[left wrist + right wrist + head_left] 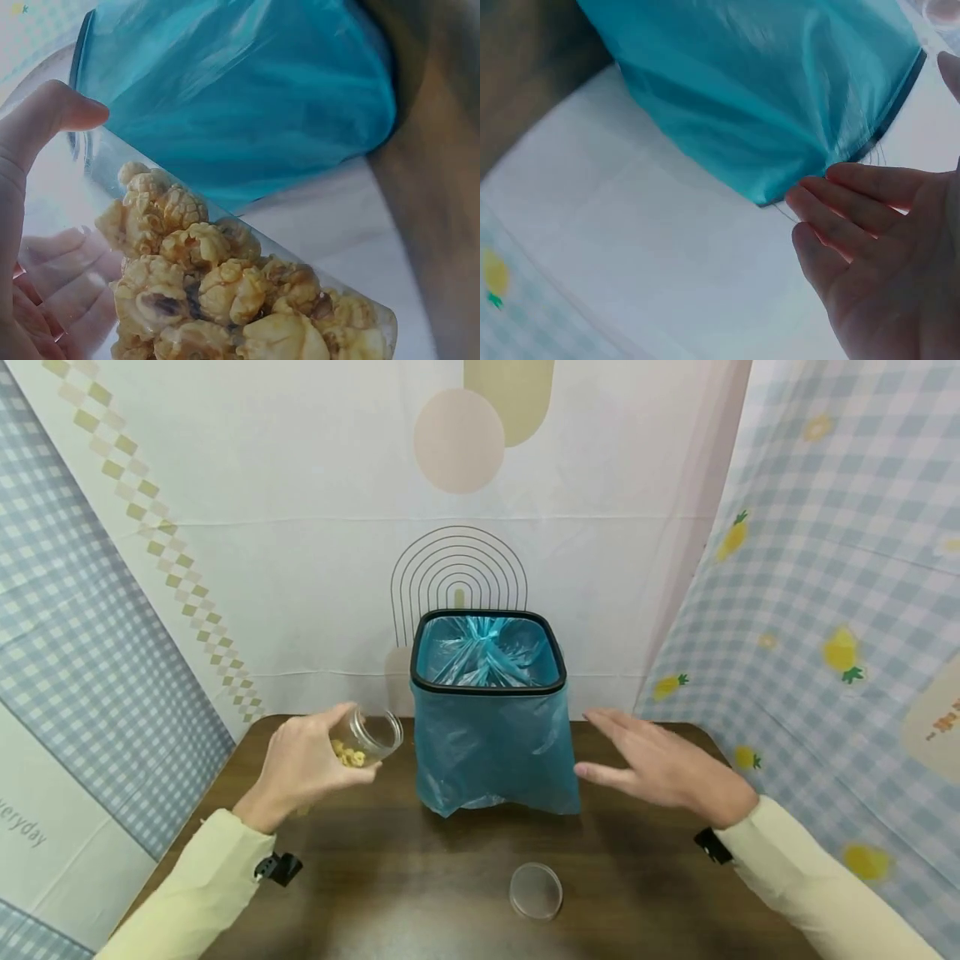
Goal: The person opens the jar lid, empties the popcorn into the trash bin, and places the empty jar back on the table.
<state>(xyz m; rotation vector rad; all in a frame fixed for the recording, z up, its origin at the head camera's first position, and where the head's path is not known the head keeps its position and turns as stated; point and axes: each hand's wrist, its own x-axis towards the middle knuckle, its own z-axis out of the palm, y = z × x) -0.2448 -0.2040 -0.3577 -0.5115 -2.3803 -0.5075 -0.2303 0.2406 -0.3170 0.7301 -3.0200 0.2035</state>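
My left hand [303,764] grips a clear plastic jar [375,731], tilted with its uncovered mouth toward the bin. Pieces of caramel popcorn [225,285] lie inside the jar, seen close up in the left wrist view. A bin [491,691] with a black rim, lined with a blue bag [495,752], stands at the middle back of the table. The bag's gathered, twisted part shows inside the rim. To the right of the bin hovers my right hand [663,768], its fingers extended and holding nothing. Its fingers [840,217] appear near the bag in the right wrist view.
A round clear lid [536,891] lies flat on the brown wooden table [420,877], in front of the bin. Behind the table hangs a white printed cloth [315,568]. Checked cloths hang at both sides, the right one [810,593] bearing pineapple prints.
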